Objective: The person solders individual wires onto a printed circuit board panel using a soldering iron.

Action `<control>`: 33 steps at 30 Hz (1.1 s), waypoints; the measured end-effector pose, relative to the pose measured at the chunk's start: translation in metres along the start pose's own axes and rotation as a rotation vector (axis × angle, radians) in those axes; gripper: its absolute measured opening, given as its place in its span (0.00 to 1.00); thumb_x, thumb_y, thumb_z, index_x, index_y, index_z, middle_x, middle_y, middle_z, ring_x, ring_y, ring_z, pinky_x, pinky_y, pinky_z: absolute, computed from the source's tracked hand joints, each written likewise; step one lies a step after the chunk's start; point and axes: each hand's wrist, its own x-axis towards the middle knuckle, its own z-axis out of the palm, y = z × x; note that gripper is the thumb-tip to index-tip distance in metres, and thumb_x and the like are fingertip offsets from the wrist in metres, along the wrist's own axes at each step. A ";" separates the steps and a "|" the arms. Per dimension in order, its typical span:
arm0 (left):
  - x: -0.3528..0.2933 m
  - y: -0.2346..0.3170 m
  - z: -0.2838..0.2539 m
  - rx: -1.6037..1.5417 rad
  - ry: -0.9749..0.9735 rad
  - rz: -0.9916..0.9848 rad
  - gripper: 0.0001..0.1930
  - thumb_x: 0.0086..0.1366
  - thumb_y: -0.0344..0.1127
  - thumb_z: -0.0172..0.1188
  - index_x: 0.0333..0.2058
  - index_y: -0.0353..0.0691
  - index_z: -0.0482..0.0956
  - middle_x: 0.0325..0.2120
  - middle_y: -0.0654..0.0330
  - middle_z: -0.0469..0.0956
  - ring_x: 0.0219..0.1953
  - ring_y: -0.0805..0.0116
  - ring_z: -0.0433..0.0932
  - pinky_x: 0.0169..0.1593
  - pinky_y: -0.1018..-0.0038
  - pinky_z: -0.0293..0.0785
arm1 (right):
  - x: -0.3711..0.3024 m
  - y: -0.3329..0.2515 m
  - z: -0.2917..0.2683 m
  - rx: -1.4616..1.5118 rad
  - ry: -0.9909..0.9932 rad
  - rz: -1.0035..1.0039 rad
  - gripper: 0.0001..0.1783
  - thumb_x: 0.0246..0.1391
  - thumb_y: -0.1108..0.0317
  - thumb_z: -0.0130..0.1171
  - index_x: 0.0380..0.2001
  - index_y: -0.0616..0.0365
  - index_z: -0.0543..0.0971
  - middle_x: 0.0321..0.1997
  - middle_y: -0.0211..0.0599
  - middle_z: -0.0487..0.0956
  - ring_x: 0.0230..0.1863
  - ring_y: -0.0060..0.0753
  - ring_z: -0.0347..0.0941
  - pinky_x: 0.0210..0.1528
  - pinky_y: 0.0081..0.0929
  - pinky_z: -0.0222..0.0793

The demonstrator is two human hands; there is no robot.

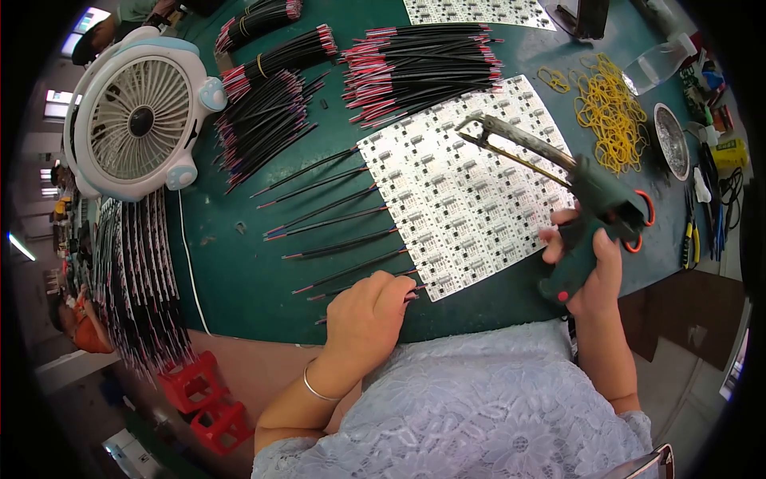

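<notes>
Left fingers: closed, seemingly pinching black wire at circuit board's near corner
Right fingers: wrapped round soldering gun
Circuit board: flat on green table
Burn: could scorch circuit board, if swinging soldering gun low
Black wire: could slip askew, from loose pinch

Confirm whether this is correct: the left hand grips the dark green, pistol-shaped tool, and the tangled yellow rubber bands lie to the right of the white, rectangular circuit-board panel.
Wrong hand: the head view shows the right hand gripping the dark green tool, not the left hand. The tangled yellow rubber bands do lie to the right of the white panel.
</notes>
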 end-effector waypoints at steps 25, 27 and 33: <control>-0.008 -0.006 0.009 -0.129 0.117 0.132 0.16 0.38 0.19 0.65 0.31 0.37 0.80 0.24 0.61 0.72 0.21 0.69 0.75 0.24 0.76 0.71 | -0.106 0.000 -0.027 -1.049 -0.383 -0.298 0.14 0.54 0.61 0.57 0.37 0.61 0.77 0.26 0.32 0.76 0.21 0.24 0.72 0.27 0.24 0.68; -0.008 -0.006 0.009 -0.141 0.115 0.124 0.17 0.38 0.19 0.65 0.31 0.36 0.80 0.24 0.61 0.72 0.21 0.69 0.75 0.24 0.76 0.71 | -0.104 -0.005 -0.026 -1.078 -0.426 -0.249 0.14 0.45 0.66 0.61 0.37 0.58 0.79 0.33 0.36 0.77 0.31 0.33 0.74 0.36 0.29 0.69; -0.007 -0.006 0.010 -0.150 0.125 0.099 0.18 0.37 0.20 0.66 0.32 0.38 0.79 0.24 0.62 0.72 0.21 0.68 0.74 0.24 0.75 0.72 | -0.111 0.006 -0.038 -1.073 -0.399 -0.061 0.19 0.33 0.71 0.64 0.36 0.56 0.80 0.41 0.39 0.79 0.41 0.42 0.76 0.46 0.32 0.70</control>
